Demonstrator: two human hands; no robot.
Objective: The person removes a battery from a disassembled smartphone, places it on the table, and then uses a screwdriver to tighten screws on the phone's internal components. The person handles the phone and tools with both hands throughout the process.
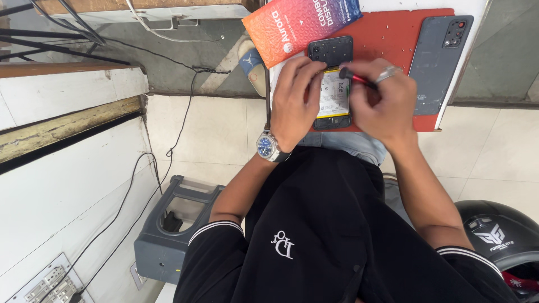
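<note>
Here the left hand [295,98] grips the opened phone [332,84] by its left edge on the red mat [393,39]; the right hand [382,104] pinches a red-handled screwdriver [355,78] over it. A grey back cover [441,62] lies near the mat's right edge, an orange box [297,25] above.

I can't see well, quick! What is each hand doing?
Left hand: steadies the opened phone.
Right hand: closed on a red-and-black tool.

An orange-pink box [300,25] lies at the red mat's [393,33] far edge, a grey back cover [439,56] beside; grey stool [168,224] and dark helmet [499,238] below.
</note>
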